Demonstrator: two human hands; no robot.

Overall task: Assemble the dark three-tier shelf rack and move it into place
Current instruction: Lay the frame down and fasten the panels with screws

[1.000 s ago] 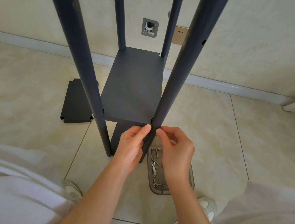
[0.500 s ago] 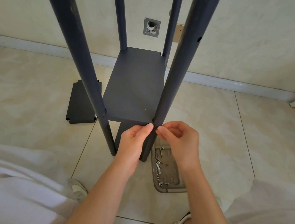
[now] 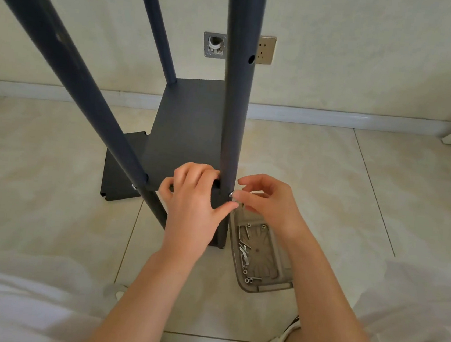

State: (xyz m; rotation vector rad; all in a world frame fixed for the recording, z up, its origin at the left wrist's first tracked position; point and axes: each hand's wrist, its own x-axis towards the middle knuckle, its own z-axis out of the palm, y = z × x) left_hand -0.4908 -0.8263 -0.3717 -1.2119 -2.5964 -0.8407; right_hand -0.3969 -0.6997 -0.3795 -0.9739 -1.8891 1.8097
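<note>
The left hand point(image 3: 196, 198) grips the dark round metal pole point(image 3: 235, 101) where the dark flat shelf panel point(image 3: 186, 138) meets it. The right hand point(image 3: 268, 201) is curled just right of the pole by a small silver screw point(image 3: 231, 194); whether it pinches the screw, cannot tell. Risk: if the holes misalign, the screw cross-threads or drops toward the grey plastic hardware tray point(image 3: 267, 260) at the pole's foot.

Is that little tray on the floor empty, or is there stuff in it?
Not empty. The tray holds loose silver screws, scattered mostly along its left side.
</note>
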